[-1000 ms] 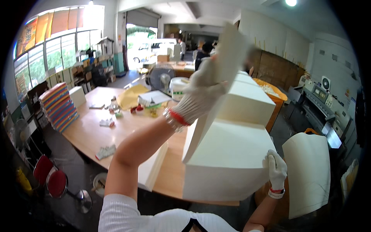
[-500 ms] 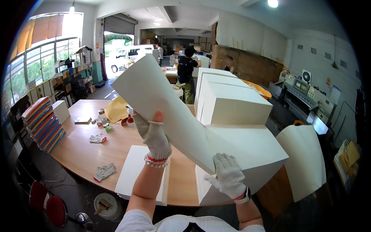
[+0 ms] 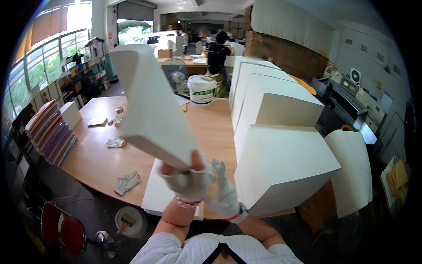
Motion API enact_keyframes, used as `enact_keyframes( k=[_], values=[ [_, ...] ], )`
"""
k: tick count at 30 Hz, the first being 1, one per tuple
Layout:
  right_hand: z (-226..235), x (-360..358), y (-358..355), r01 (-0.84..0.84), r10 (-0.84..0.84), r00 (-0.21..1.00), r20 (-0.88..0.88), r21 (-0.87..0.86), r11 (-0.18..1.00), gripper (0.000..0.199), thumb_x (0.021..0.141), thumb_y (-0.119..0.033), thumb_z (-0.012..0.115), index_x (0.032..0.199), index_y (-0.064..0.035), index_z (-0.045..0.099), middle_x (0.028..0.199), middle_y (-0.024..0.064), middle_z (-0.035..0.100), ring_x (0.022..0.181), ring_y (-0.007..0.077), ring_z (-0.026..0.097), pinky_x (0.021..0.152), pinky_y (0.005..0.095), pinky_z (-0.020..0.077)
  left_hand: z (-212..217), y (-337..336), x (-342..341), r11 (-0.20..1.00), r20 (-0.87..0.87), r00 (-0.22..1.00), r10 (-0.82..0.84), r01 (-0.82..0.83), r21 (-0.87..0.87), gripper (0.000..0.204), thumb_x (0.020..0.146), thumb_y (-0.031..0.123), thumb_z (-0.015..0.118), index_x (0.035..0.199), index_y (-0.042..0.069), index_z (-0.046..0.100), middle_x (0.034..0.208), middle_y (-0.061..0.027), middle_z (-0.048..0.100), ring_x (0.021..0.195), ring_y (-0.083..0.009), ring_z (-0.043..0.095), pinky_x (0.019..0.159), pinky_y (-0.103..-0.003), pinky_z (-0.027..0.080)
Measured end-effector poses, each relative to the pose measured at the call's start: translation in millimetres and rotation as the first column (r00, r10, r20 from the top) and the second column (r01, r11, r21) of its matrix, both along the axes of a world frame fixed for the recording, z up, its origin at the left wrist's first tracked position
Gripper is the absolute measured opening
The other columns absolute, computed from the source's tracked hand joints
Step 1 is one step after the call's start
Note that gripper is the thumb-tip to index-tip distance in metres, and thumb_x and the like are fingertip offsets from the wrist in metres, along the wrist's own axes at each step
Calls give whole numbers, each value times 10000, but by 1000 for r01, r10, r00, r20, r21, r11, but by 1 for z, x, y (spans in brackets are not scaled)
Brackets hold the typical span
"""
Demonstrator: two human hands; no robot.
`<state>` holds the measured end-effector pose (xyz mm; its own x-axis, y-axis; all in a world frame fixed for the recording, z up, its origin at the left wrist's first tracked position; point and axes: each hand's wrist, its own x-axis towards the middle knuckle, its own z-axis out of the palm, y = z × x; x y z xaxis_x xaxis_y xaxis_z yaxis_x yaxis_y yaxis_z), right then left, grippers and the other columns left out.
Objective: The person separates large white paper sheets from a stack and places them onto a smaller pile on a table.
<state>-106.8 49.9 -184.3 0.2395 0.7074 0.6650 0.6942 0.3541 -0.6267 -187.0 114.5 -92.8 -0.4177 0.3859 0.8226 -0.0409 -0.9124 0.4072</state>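
1. Sheaf (image 3: 154,105): white paper, smooth, long thick slab; held tilted, left of centre.
2. Left hand (image 3: 188,181): knit glove, fingertips bare; pinching the sheaf's lower end, lower centre.
3. Right hand (image 3: 225,196): pale knit glove, fingers upward, just beside the left hand; blurred, whether it grips cannot be told.
4. Stacks (image 3: 285,158): white paper, matte, block-shaped; right of centre.
5. Low pile (image 3: 157,196): white, flat, straight-edged; lower centre.
6. Table (image 3: 213,127): wood-toned, smooth top; centre.
7. Bucket (image 3: 200,90): white, round, lidded; upper centre.
8. Loose glove (image 3: 127,183): knit, limp, red-cuffed; lower left.
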Motion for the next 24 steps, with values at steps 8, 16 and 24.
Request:
enact_keyframes(
  k=[8,16,24],
  values=[
    [-138,-11,30,-274,202,863,-463,-94,957,616,896,-119,688,1433,-39,398,1245,159,620,1099,254,646,917,376,518,-27,35,-23,987,-774,624,-107,162,-5,603,830,62,731,1391,30,512,1292,-212,597,1107,-317,638,886,-390,530],
    [-231,7,41,-559,-51,486,-872,-356,749,627,905,-192,711,1410,18,406,1248,158,624,1105,233,626,933,368,511,-220,184,-153,555,-771,287,-568,-559,-617,508,880,288,622,1331,59,572,1299,-227,610,1219,-387,569,1032,-442,453],
    [-178,15,21,-133,-109,966,-236,-808,573,789,939,-576,534,1450,3,374,1306,291,592,1220,405,577,1019,437,440,-261,219,-139,465,-736,319,-597,-610,-641,523,897,347,501,1330,62,571,1280,-233,628,1185,-401,596,986,-453,476]
  ],
)
